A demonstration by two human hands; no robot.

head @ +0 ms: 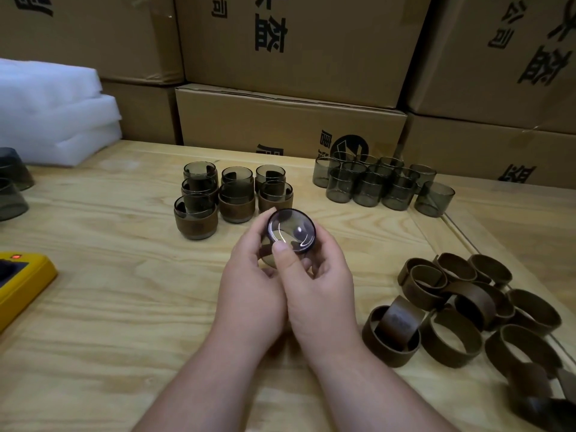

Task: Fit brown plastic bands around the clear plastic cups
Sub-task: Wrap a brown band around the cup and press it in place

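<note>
Fingers (282,260) of both hands curl round one cup (291,231), its base facing the camera; left hand (249,285) and right hand (321,291) touch. Bands (461,310) lie near right; banded cups (230,194) stand beyond.

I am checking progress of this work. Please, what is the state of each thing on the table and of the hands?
Held cup: tilted, gripped by both hands.
Left hand: grips the cup.
Right hand: grips the cup.
Banded cups: upright, bands on.
Bare cups: upright, no bands.
Loose bands: heaped, unused.
Yellow device: red light on.
</note>
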